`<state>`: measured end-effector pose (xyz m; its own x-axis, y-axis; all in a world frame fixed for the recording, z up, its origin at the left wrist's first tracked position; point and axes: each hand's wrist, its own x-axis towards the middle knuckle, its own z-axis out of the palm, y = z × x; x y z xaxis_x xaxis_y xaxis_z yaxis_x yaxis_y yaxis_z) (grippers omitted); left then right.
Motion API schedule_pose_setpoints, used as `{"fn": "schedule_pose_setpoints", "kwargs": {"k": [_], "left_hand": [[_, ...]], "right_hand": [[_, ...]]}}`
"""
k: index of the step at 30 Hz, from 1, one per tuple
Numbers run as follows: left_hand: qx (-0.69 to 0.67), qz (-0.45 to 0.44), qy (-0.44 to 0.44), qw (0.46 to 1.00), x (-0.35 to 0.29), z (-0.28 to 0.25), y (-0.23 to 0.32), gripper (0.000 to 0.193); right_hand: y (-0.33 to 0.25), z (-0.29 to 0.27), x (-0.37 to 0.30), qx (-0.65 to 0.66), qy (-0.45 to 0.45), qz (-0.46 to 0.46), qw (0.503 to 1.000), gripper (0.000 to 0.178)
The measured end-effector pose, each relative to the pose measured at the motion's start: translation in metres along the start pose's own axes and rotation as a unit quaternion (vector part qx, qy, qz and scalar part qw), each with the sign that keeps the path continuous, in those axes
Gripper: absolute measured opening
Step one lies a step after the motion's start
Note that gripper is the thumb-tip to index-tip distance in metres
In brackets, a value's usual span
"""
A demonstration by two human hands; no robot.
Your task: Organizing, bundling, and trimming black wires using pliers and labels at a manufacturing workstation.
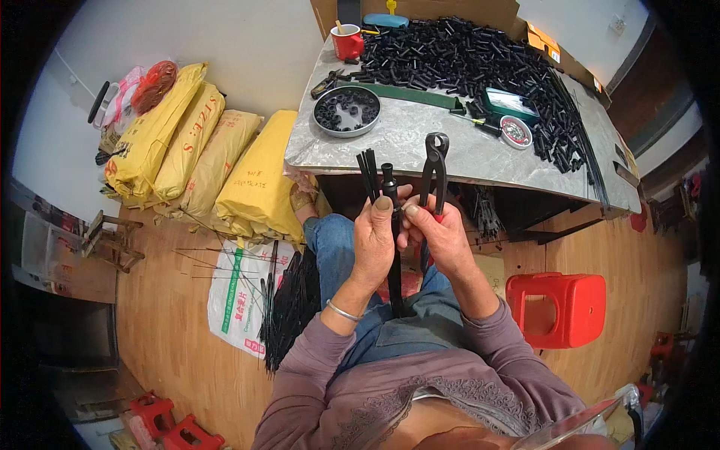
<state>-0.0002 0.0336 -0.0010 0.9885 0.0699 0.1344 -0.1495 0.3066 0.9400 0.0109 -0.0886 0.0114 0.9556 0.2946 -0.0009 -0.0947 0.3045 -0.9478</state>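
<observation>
My left hand [373, 236] is closed around a bundle of thin black rods [368, 169] and an upright black tubular fitting [388, 180] with a flared top. A dark shaft [395, 281] runs down from them toward my lap. Beside it my right hand [441, 238] grips a pair of end-cutting pincers [436, 161], jaws up, with red on the handle. The right thumb and fingers are also pinched close against the fitting's side. Whether something small is between those fingertips is hidden. Both hands are in front of the table's near edge, over my knees.
A grey table [300, 146] bears a heap of black tubular parts [457, 56], a round tin [346, 133] of small black rings, and a red mug [347, 45]. Yellow sacks [259, 180] lean left. Black rods [292, 307] lie on the floor; a red stool [581, 307] stands right.
</observation>
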Motion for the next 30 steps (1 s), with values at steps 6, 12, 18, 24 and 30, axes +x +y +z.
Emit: {"fn": "schedule_pose_setpoints", "kwargs": {"k": [6, 12, 18, 24, 30], "left_hand": [[-0.021, -0.026, -0.006, 0.999, -0.001, -0.002, -0.001, 0.055], [0.001, -0.011, -0.014, 1.0, -0.002, 0.0, 0.001, 0.056], [0.015, 0.024, 0.002, 1.0, 0.0, 0.004, -0.002, 0.057], [0.005, 0.008, -0.013, 1.0, -0.004, 0.001, -0.004, 0.058], [-0.002, -0.034, -0.03, 0.999, 0.002, -0.007, -0.005, 0.06]], "right_hand": [[0.0, -0.002, -0.001, -0.001, -0.005, 0.007, 1.0, 0.016], [-0.001, -0.001, -0.003, -0.007, -0.001, -0.005, 1.0, 0.017], [0.0, 0.002, -0.005, -0.017, 0.012, -0.031, 0.999, 0.018], [0.002, 0.01, -0.009, -0.081, 0.05, -0.08, 0.992, 0.015], [-0.011, 0.008, -0.001, -0.239, 0.072, -0.165, 0.954, 0.008]]}}
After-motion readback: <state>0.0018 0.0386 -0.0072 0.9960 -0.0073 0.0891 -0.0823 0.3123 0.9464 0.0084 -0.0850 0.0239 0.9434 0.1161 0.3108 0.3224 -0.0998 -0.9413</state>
